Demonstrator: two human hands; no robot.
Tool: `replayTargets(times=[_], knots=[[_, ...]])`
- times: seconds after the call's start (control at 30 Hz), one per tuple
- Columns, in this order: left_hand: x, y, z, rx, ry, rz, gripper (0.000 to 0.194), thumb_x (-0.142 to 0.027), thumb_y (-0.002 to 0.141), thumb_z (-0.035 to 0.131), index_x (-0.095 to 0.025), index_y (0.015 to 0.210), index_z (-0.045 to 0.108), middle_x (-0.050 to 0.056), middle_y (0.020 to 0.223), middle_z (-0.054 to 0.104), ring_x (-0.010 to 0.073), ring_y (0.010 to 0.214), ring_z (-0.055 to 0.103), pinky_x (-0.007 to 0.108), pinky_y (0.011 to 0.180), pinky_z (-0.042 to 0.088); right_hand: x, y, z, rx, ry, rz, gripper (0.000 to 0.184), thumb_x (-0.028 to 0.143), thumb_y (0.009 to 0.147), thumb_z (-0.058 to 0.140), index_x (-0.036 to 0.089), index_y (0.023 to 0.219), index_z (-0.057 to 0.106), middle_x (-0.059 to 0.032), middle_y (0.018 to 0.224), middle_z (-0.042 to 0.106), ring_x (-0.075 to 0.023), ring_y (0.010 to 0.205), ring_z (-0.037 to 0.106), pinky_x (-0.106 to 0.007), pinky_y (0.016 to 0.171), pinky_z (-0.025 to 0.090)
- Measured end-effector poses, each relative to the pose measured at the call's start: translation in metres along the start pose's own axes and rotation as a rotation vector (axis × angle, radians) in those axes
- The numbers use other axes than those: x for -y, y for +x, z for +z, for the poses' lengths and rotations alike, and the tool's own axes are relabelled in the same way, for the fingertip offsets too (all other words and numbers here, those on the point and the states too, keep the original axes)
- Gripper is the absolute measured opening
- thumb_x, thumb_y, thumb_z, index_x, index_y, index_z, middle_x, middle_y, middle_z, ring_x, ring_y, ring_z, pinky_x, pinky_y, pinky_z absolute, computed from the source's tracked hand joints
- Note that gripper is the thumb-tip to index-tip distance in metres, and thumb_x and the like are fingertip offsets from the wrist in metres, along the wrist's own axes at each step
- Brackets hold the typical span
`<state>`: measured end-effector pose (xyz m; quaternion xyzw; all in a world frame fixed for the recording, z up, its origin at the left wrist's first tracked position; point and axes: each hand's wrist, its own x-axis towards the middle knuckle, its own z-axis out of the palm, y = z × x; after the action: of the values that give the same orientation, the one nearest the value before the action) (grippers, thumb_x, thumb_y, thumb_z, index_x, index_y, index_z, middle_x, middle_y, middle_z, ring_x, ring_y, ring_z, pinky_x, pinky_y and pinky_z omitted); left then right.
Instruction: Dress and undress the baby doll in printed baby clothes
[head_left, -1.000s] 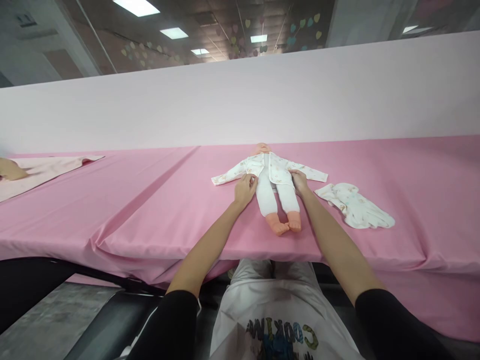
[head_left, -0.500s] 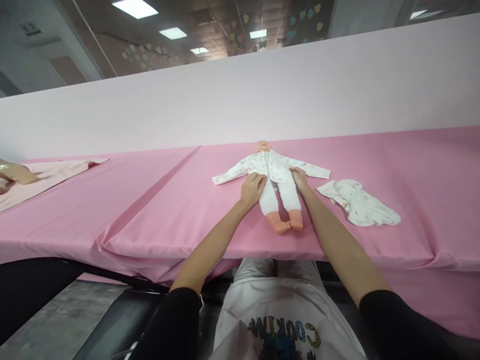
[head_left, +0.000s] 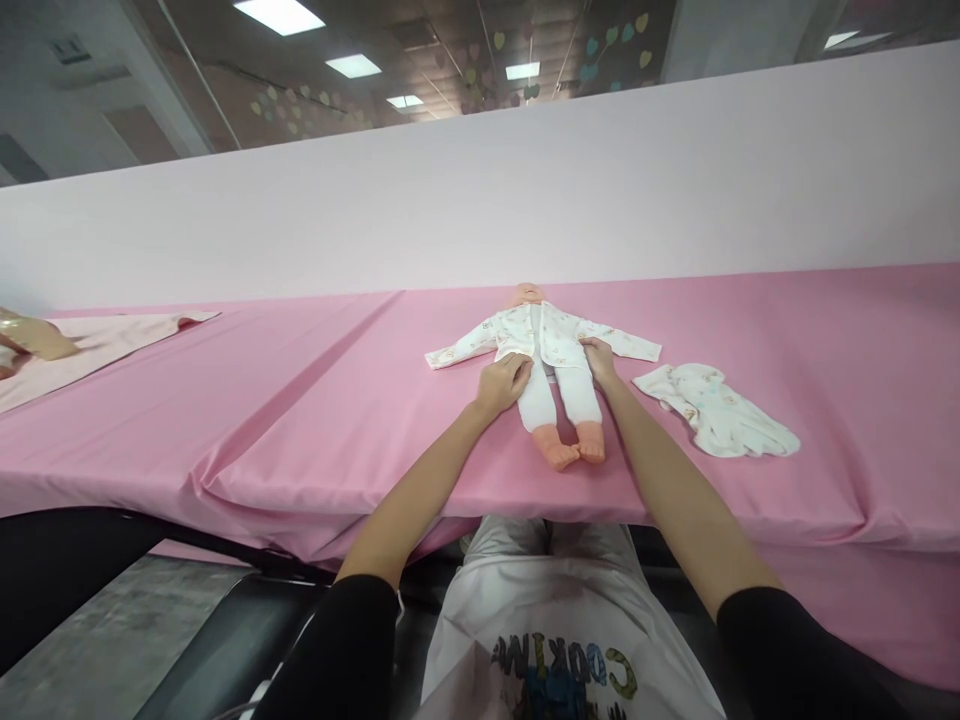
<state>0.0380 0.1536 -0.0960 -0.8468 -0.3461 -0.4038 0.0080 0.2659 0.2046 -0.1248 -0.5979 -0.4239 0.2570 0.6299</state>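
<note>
A baby doll point(head_left: 558, 450) lies on its back on the pink cloth, its feet towards me. It has on a white patterned baby jacket point(head_left: 561, 335), open down the front, with both sleeves spread sideways. My left hand point(head_left: 505, 383) has its fingers closed on the jacket's lower edge at the left. At the opposite lower edge, my right hand point(head_left: 598, 358) pinches the jacket near the doll's hip. To the right lies a crumpled white patterned baby garment point(head_left: 721, 412), apart from both hands.
The pink tablecloth point(head_left: 315, 420) covers a long table against a white partition point(head_left: 465, 200). At far left, part of a tan doll-like figure point(head_left: 41, 335) rests on a pale pink cloth point(head_left: 112, 340). Black chairs point(head_left: 232, 620) stand by the table's near edge.
My left hand has shifted slightly down and left along the jacket's edge. The right hand stays almost where it was. The camera view has tilted a little.
</note>
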Motion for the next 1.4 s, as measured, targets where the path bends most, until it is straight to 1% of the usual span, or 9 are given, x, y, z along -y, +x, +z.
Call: replayTargets(times=[0.17,0.4,0.6,1.0,1.1,1.27,1.4], knots=[[0.002,-0.001,0.002,-0.034,0.021,0.025,0.023,-0.028,0.092,0.041,-0.018,0.091,0.061,0.004,0.087,0.068,0.0132,0.072,0.06,0.025,0.063,0.041,0.0,-0.001,0.0,0.0,0.013,-0.003,0.028,0.012,0.058,0.04,0.015,0.07,0.064,-0.0027,0.082,0.068,-0.0183,0.086,0.06,-0.032,0.088,0.046],[0.004,-0.001,0.003,-0.066,0.025,0.048,0.021,-0.026,0.09,0.043,-0.017,0.09,0.062,0.003,0.082,0.068,0.0126,0.069,0.06,0.024,0.061,0.041,0.001,-0.002,-0.001,-0.005,-0.016,-0.01,0.029,0.011,0.059,0.039,0.014,0.074,0.064,-0.0041,0.086,0.068,-0.0175,0.087,0.06,-0.03,0.088,0.045],[0.003,-0.001,0.003,-0.053,0.033,0.044,0.022,-0.027,0.091,0.042,-0.017,0.089,0.062,0.004,0.084,0.069,0.0128,0.071,0.061,0.024,0.061,0.04,0.001,-0.002,-0.002,0.014,-0.042,0.0,0.029,0.011,0.061,0.04,0.014,0.077,0.064,-0.0054,0.091,0.068,-0.0178,0.09,0.06,-0.029,0.088,0.044],[0.004,-0.001,0.003,-0.052,0.043,0.05,0.022,-0.027,0.091,0.042,-0.018,0.09,0.062,0.003,0.084,0.069,0.0126,0.069,0.06,0.024,0.061,0.04,0.0,-0.002,-0.001,0.0,-0.031,-0.023,0.026,0.012,0.061,0.041,0.016,0.072,0.064,-0.0034,0.087,0.068,-0.0176,0.089,0.06,-0.031,0.091,0.044],[0.003,-0.001,0.003,-0.047,0.046,0.046,0.022,-0.027,0.091,0.041,-0.018,0.09,0.062,0.003,0.084,0.069,0.0125,0.069,0.06,0.024,0.061,0.04,0.002,-0.003,-0.002,0.002,-0.032,-0.028,0.027,0.013,0.06,0.041,0.016,0.073,0.064,-0.0042,0.088,0.068,-0.0179,0.088,0.06,-0.031,0.09,0.044],[0.002,0.0,0.002,-0.045,0.049,0.045,0.023,-0.028,0.091,0.041,-0.018,0.089,0.062,0.003,0.083,0.069,0.0124,0.067,0.06,0.024,0.06,0.04,0.004,-0.008,-0.002,-0.001,-0.12,-0.052,0.029,0.012,0.061,0.038,0.015,0.073,0.064,-0.005,0.088,0.069,-0.0175,0.089,0.06,-0.029,0.087,0.045],[0.003,0.0,0.002,-0.048,0.058,0.052,0.024,-0.028,0.091,0.04,-0.018,0.089,0.062,0.004,0.082,0.069,0.0133,0.069,0.06,0.024,0.061,0.04,0.012,-0.011,-0.006,-0.038,-0.315,-0.076,0.033,0.011,0.064,0.038,0.015,0.082,0.065,-0.0059,0.09,0.068,-0.0181,0.089,0.061,-0.029,0.085,0.045]])
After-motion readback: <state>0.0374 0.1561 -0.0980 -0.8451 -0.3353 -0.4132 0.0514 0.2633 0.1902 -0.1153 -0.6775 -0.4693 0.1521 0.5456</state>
